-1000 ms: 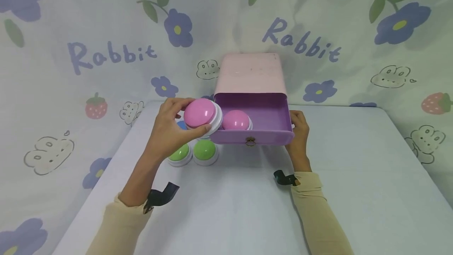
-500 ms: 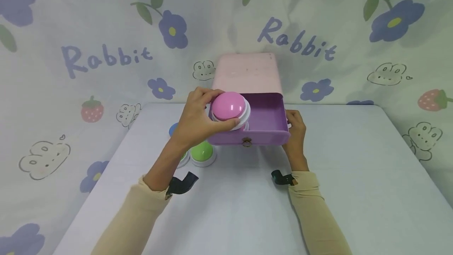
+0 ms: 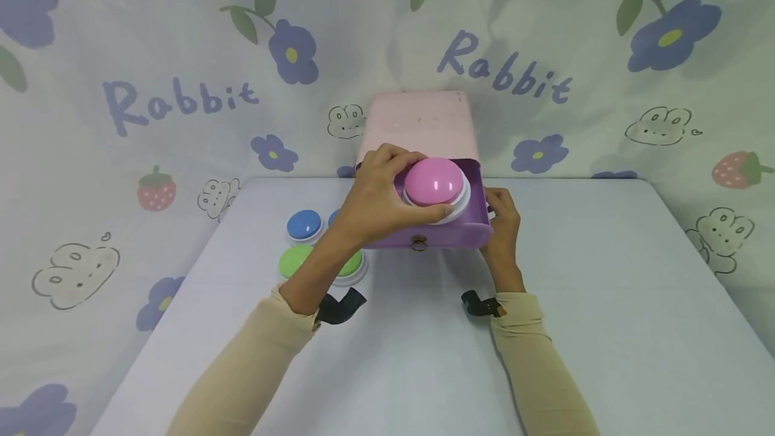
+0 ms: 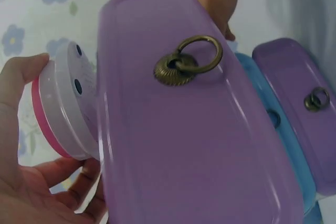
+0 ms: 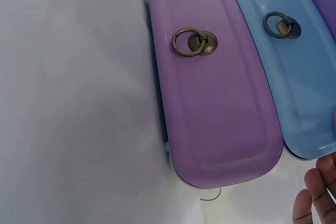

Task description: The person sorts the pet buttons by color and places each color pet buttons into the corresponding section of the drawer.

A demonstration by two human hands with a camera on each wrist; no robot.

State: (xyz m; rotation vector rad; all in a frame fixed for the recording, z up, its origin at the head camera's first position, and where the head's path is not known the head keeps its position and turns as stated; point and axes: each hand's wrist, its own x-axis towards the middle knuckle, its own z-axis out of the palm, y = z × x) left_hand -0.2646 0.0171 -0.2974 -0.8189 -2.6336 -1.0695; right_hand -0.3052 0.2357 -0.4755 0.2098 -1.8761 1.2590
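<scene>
My left hand (image 3: 381,200) grips a pink dome push button (image 3: 433,182) by its white base, thumb in front and fingers behind. It is held over the pulled-out purple top drawer (image 3: 454,237) of a small pink cabinet (image 3: 420,123). In the left wrist view the button's white underside (image 4: 76,98) is tilted close to the drawer's rim. The inside of the drawer is mostly hidden behind my left hand. My right hand (image 3: 504,224) is at the cabinet's right side; in the right wrist view its loosely bent fingers (image 5: 317,182) lie beside the blue middle drawer (image 5: 299,82).
Left of the cabinet on the white table (image 3: 424,355) stand blue push buttons (image 3: 304,224) and green push buttons (image 3: 294,261), partly behind my left forearm. The bottom purple drawer (image 5: 220,114) is closed. A patterned cloth (image 3: 200,19) hangs behind.
My left hand has carried the pink push button rightward, from the drawer's left edge to over its right part, covering the other pink button inside. My right hand has stayed at the cabinet's side.
</scene>
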